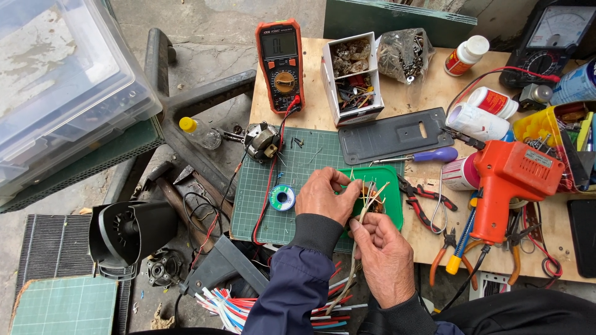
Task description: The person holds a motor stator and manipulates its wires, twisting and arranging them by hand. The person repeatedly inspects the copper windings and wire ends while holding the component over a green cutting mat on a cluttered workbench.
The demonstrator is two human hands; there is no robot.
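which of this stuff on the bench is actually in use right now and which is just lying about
In hand:
- left hand and right hand, both pinching the pale wire bundle
- green tray under the hands

Lying about:
- orange multimeter
- solder spool
- orange soldering gun
- red-handled pliers
- purple screwdriver
- white parts box

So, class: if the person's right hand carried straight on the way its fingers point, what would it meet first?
The right hand points up and slightly left, away from the person. It would first meet the green tray holding the wire ends, with the left hand close beside that path; depth is unclear.
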